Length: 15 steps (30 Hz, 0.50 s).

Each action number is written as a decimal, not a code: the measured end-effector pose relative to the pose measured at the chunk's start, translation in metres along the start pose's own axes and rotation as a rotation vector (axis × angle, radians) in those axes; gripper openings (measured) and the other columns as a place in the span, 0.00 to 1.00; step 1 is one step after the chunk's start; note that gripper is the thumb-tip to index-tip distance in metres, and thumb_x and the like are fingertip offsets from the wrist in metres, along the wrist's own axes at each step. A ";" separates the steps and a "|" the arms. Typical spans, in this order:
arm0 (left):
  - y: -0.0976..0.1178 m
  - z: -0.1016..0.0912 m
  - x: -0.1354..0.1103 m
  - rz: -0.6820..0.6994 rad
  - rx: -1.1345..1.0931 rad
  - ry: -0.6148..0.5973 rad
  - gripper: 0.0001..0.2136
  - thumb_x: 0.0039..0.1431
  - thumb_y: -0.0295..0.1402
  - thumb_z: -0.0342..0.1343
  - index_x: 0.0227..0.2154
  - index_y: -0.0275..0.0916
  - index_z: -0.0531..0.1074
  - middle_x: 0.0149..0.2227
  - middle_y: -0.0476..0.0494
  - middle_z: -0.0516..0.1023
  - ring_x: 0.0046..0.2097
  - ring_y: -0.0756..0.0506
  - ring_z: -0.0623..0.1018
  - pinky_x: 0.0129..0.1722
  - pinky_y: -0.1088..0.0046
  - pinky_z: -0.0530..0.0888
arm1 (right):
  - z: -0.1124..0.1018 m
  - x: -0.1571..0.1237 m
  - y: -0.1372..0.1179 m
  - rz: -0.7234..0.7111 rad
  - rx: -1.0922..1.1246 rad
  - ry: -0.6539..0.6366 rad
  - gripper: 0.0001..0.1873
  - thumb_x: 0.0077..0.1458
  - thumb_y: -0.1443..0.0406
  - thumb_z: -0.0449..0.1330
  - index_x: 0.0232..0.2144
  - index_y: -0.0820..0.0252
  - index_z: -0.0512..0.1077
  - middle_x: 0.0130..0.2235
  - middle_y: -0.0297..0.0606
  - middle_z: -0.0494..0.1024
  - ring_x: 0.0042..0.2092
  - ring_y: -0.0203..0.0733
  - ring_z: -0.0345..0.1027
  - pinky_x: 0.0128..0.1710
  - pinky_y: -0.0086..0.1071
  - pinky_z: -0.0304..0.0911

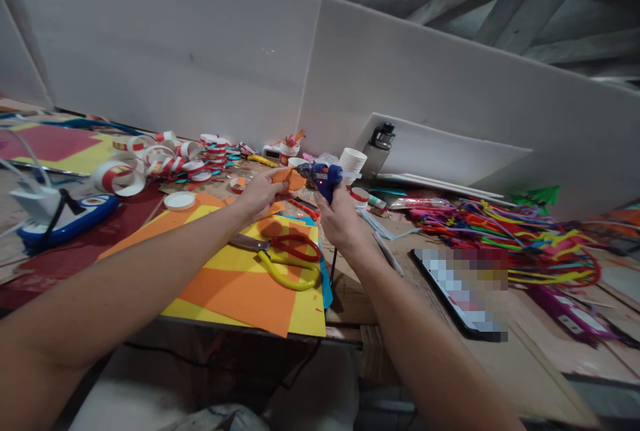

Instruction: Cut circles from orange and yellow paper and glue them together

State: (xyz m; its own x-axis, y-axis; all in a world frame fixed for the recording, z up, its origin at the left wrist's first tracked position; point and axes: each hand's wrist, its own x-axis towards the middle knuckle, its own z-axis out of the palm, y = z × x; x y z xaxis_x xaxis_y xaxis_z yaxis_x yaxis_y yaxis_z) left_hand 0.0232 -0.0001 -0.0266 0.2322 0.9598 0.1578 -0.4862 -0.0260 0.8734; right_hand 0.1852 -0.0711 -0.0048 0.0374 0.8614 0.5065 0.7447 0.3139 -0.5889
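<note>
My right hand (pixel 341 216) is closed round the grip of a blue glue gun (pixel 323 176), held above the table with its nozzle pointing left. My left hand (pixel 260 192) pinches a small orange paper piece (pixel 291 179) right at the nozzle tip. The gun's black cord hangs down below my right wrist. Under both hands lie orange and yellow paper sheets (pixel 240 278) with red and yellow scissors (pixel 287 259) on top.
Red-and-white paper rings (pixel 165 159) crowd the far left. A stack of white paper cups (pixel 352 163) and a dark bottle (pixel 379 146) stand behind the gun. Colourful pipe cleaners (pixel 520 238) spread at right, next to a phone (pixel 463 291). White boards wall the back.
</note>
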 end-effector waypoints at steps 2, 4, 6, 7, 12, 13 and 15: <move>0.001 0.001 -0.001 -0.006 0.001 -0.009 0.14 0.47 0.17 0.60 0.38 0.34 0.78 0.35 0.46 0.81 0.31 0.51 0.78 0.35 0.73 0.79 | 0.000 -0.001 -0.001 0.000 -0.011 -0.015 0.19 0.60 0.63 0.52 0.52 0.64 0.65 0.51 0.54 0.75 0.53 0.55 0.69 0.57 0.51 0.62; 0.003 0.002 -0.001 -0.012 0.004 -0.021 0.13 0.47 0.17 0.59 0.37 0.34 0.77 0.35 0.46 0.81 0.32 0.51 0.78 0.35 0.74 0.79 | 0.000 -0.002 -0.003 -0.011 -0.017 -0.035 0.19 0.61 0.63 0.52 0.53 0.64 0.65 0.52 0.54 0.75 0.53 0.55 0.70 0.57 0.50 0.63; 0.003 0.002 -0.001 -0.012 0.002 -0.029 0.14 0.47 0.16 0.58 0.37 0.34 0.77 0.35 0.46 0.81 0.33 0.50 0.79 0.37 0.73 0.79 | -0.001 -0.003 -0.005 -0.023 -0.024 -0.047 0.19 0.61 0.62 0.52 0.52 0.63 0.66 0.52 0.54 0.76 0.53 0.55 0.70 0.56 0.49 0.63; 0.004 0.002 -0.001 -0.010 -0.003 -0.029 0.14 0.47 0.16 0.57 0.36 0.34 0.77 0.35 0.46 0.81 0.33 0.50 0.79 0.39 0.72 0.79 | -0.001 -0.003 -0.006 -0.025 -0.026 -0.052 0.18 0.61 0.62 0.53 0.52 0.63 0.66 0.52 0.54 0.76 0.53 0.55 0.70 0.56 0.49 0.64; 0.005 0.000 0.002 0.005 -0.055 -0.032 0.13 0.46 0.14 0.56 0.33 0.34 0.77 0.32 0.47 0.80 0.33 0.51 0.79 0.45 0.69 0.79 | -0.001 -0.005 -0.008 0.003 -0.036 -0.095 0.21 0.62 0.61 0.53 0.56 0.63 0.65 0.52 0.54 0.76 0.54 0.57 0.71 0.54 0.49 0.65; 0.005 0.000 0.002 0.008 -0.063 -0.041 0.13 0.45 0.14 0.55 0.33 0.34 0.77 0.32 0.46 0.80 0.33 0.50 0.78 0.45 0.69 0.79 | -0.001 -0.006 -0.009 0.014 -0.044 -0.102 0.22 0.62 0.61 0.53 0.57 0.64 0.64 0.53 0.55 0.76 0.53 0.58 0.71 0.54 0.50 0.65; 0.004 -0.001 0.003 0.017 -0.076 -0.055 0.14 0.45 0.15 0.54 0.33 0.34 0.77 0.33 0.45 0.81 0.34 0.50 0.78 0.44 0.68 0.80 | -0.001 -0.007 -0.009 0.023 -0.053 -0.105 0.24 0.63 0.61 0.53 0.58 0.64 0.63 0.54 0.56 0.75 0.54 0.59 0.71 0.54 0.51 0.65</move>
State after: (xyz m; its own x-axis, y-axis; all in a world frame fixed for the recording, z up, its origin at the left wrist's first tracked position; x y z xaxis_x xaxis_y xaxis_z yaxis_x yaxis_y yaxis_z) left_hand 0.0206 0.0031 -0.0229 0.2687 0.9424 0.1990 -0.5526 -0.0184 0.8332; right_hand 0.1783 -0.0800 -0.0022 -0.0131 0.9059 0.4233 0.7789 0.2747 -0.5638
